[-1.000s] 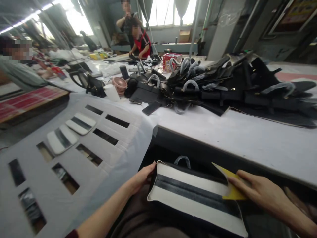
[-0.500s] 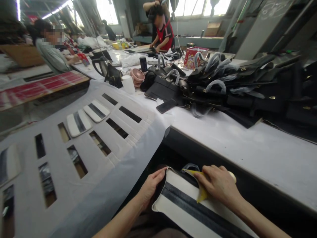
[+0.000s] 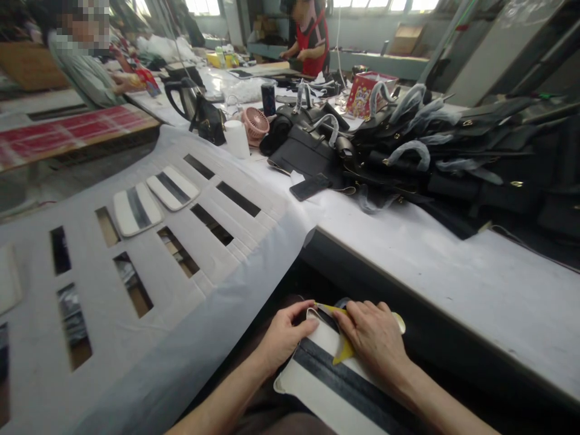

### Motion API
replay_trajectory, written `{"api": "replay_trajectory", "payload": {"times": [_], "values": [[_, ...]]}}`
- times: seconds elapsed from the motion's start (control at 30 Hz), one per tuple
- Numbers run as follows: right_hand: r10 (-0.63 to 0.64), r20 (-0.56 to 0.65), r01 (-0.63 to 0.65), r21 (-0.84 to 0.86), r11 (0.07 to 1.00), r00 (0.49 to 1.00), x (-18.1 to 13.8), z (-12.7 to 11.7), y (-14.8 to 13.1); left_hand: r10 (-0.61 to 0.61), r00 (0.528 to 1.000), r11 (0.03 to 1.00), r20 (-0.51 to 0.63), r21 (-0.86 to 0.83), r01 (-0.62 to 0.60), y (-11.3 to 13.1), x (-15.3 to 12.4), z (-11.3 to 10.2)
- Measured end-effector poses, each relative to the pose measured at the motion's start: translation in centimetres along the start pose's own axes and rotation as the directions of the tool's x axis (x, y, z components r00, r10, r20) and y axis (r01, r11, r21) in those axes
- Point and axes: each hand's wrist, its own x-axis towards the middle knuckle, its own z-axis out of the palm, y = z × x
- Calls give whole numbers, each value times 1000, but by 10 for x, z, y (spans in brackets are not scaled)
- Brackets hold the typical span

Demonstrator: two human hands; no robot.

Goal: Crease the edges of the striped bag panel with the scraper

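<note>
A pale cream bag panel (image 3: 294, 376) with a broad dark stripe tilts up in front of me, its lower end running out of view. My left hand (image 3: 290, 331) is closed on its upper left corner, thumb on the front face and fingers behind. In my right hand (image 3: 374, 335) is a yellow scraper (image 3: 345, 351) with a broad, pointed blade. A pale rounded end, seemingly its handle, shows beyond the knuckles. The blade lies against the panel's upper right edge, one tip close to my left fingertips. My palm hides the middle of the scraper.
Two similar striped panels (image 3: 138, 208) lie on the slotted, cloth-covered surface (image 3: 217, 266) at left. Black bags (image 3: 408, 163) with wrapped handles are heaped at right. A phone (image 3: 310, 187), a pink fan (image 3: 257, 124) and a kettle (image 3: 183, 99) stand farther back. Two co-workers are beyond.
My right hand and the scraper have slid left along the panel's edge, towards my left hand. The left thumb now presses on the panel's front face. The camera view has tipped down slightly.
</note>
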Motion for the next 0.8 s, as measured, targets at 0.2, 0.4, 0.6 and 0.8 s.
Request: {"api": "replay_trajectory", "payload": {"times": [0.2,0.4,0.6,0.8], "values": [[-25,5,25,6,1000,1000,4,2,1,42,999,985,-4,167,-40,3,5,2],[13,-28,-13,19,1000,1000,13,2,-4,104,994,988,19,112,-105,5,0,4],[-43,-26,44,29,999,999,21,3,-4,121,992,985,23,122,-123,2,5,4],[33,-33,-31,70,997,999,23,-5,-24,61,998,988,23,138,-63,-6,-3,-7]]}}
